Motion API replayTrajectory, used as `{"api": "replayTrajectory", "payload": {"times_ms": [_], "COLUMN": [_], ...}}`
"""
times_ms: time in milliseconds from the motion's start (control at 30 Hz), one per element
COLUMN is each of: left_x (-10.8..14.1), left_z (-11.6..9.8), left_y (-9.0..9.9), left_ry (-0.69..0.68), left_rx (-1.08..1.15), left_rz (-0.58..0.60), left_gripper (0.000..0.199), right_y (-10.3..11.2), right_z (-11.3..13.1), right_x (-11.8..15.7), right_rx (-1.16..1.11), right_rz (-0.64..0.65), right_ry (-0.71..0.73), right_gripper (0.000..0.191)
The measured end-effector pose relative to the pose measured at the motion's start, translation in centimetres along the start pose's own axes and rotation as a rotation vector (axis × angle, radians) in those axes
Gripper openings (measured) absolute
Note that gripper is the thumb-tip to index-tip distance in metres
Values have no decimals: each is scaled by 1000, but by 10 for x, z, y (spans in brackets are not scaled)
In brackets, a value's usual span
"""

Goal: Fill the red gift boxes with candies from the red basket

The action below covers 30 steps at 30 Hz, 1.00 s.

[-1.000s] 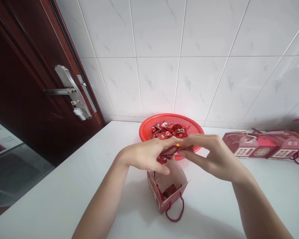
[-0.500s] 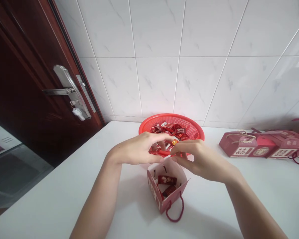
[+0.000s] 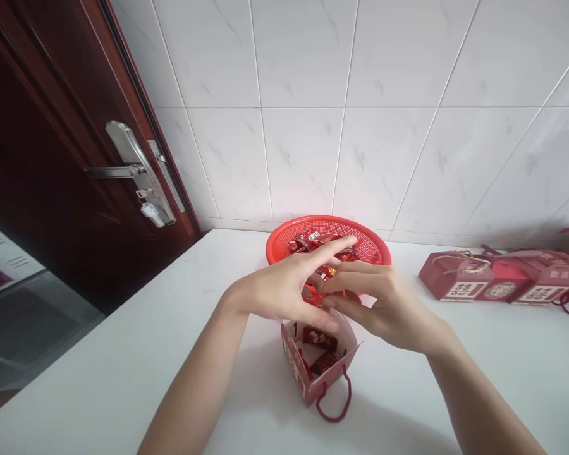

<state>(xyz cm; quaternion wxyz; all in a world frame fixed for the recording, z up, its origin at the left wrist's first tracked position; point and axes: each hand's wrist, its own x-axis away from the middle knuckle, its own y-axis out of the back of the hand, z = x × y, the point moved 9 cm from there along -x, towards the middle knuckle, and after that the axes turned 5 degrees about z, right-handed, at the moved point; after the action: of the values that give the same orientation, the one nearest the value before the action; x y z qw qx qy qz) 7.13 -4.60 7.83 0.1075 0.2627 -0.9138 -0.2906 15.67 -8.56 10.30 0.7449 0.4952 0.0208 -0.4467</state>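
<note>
My left hand (image 3: 291, 287) hovers above the back of a small maroon gift box (image 3: 296, 363), thumb and fingers apart. Its index finger stretches over the basket of sweets. Close beside it, my right hand (image 3: 379, 303) has thumb and fingers bent together; red shows at the fingertips, but I cannot tell whether it is a sweet or the basket behind. The box stands open at the top, with a dark red cord handle (image 3: 334, 417) hanging at its front. A few red-wrapped sweets (image 3: 323, 363) lie inside. Behind the hands, more wrapped sweets (image 3: 301, 243) fill the red basket (image 3: 277, 243).
Several folded maroon gift boxes (image 3: 500, 278) with cord handles lie at the right on the white table (image 3: 180, 354). White wall tiles (image 3: 303, 158) rise behind. On the left stands a dark wooden door (image 3: 42, 126) with a metal handle (image 3: 116, 171) and keys.
My left hand has moved right and its index finger has stretched out across the basket. My right hand stays near the same spot. The camera view has shifted slightly.
</note>
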Motion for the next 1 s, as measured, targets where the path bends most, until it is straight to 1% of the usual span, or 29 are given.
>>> {"api": "replayTrajectory", "payload": {"times_ms": [33, 67, 167, 233, 300, 367, 400, 467, 567, 833, 1000], "left_x": [1, 2, 4, 5, 5, 5, 4, 4, 4, 4, 4], "left_z": [0, 2, 14, 24, 29, 32, 32, 32, 33, 37, 38], "left_y": [2, 3, 10, 11, 8, 4, 3, 2, 1, -1, -1], "left_ry": [5, 22, 151, 244, 297, 327, 337, 345, 343, 351, 364], "left_rx": [-47, -104, -276, -332, -360, -389, -401, -410, -394, -387, -408], "left_rz": [6, 12, 30, 63, 116, 162, 173, 180, 180, 183, 188], "left_gripper": [104, 95, 51, 32, 23, 18, 17, 17, 18, 11, 8], "right_y": [3, 5, 4, -6, -21, -33, -37, -38, -33, -17, -8], "right_z": [-1, -4, -13, -17, -21, -23, -24, -26, -29, -34, -34], "right_x": [1, 2, 6, 7, 7, 6, 6, 5, 4, 8, 10], "right_rx": [23, 43, 95, 130, 132, 85, 65, 67, 128, 235, 250], "right_rz": [2, 10, 86, 187, 299, 376, 391, 379, 340, 273, 249], "right_ry": [-22, -51, -137, -174, -193, -205, -214, -239, -261, -305, -316], "right_gripper": [19, 19, 19, 20, 18, 19, 22, 26, 20, 23, 18]}}
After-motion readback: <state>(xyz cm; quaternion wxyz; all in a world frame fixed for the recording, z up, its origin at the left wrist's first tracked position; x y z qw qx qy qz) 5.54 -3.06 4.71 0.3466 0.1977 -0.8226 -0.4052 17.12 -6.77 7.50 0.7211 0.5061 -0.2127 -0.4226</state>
